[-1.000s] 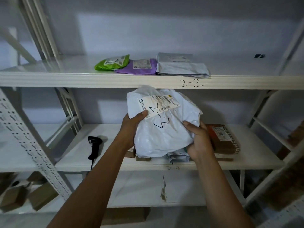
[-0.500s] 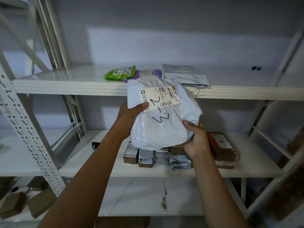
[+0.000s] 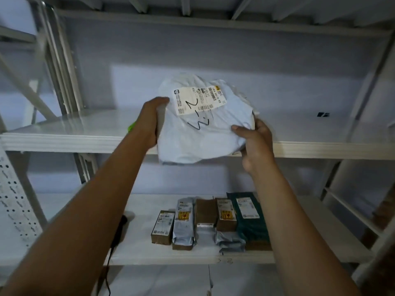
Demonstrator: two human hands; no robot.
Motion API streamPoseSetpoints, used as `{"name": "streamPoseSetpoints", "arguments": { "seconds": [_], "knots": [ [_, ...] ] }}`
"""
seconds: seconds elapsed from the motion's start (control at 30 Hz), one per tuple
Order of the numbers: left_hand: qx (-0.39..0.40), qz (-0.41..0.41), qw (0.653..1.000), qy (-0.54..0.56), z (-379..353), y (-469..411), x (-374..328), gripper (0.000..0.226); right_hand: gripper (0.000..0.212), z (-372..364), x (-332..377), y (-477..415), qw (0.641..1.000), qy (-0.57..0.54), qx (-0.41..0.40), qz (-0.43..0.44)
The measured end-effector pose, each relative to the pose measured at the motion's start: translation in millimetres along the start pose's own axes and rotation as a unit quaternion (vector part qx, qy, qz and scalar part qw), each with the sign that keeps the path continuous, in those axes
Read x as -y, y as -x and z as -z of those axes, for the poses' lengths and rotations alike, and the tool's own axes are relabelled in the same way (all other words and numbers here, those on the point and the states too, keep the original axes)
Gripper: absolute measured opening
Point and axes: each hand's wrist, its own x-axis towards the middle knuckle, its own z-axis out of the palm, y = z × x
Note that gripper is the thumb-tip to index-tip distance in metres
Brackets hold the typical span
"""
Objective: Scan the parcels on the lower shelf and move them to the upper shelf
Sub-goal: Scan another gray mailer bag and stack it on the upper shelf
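Note:
Both my hands hold a bulky white plastic parcel with a shipping label and "2-3" handwritten on it. It is raised over the front edge of the upper shelf and covers the parcels lying there. My left hand grips its left side. My right hand grips its lower right edge, thumb on top. On the lower shelf lie several small parcels: brown boxes, grey bags and a dark green bag.
A black handheld scanner with a cable lies on the lower shelf, left of the parcels, partly behind my left forearm. A green parcel's tip shows beside my left wrist. White perforated uprights and braces frame the rack.
My hands have lifted the white parcel from in front of the lower shelf up to the upper shelf's edge. The small parcels below have come into view, and my view has tilted upward.

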Motion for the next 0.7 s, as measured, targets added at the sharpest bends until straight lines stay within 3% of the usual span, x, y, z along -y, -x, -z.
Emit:
{"name": "streamPoseSetpoints", "arguments": {
  "seconds": [0.17, 0.27, 0.33, 0.53, 0.63, 0.7],
  "knots": [
    [-0.032, 0.029, 0.985, -0.166, -19, -79, -27, 0.039, 0.060, -17, 19, -59, 0.996, 0.048, -0.069, -0.006],
    [-0.108, 0.039, 0.936, -0.333, -19, -118, -19, 0.064, 0.060, -20, 15, -83, 0.990, 0.120, -0.079, -0.017],
    [-0.120, 0.048, 0.915, -0.381, -17, -133, -5, 0.073, 0.062, -20, 9, -90, 0.974, 0.212, -0.075, -0.009],
    [-0.144, -0.024, 0.831, -0.537, -17, -153, 24, 0.026, 0.046, -15, -5, -97, 0.884, 0.452, -0.109, 0.050],
    [-0.117, -0.032, 0.798, -0.590, -22, -156, 22, 0.025, 0.047, -19, -5, -97, 0.815, 0.559, -0.130, 0.075],
    [-0.082, -0.039, 0.774, -0.626, -29, -157, 20, 0.043, 0.051, -27, 1, -97, 0.769, 0.611, -0.138, 0.124]
  ]
}}
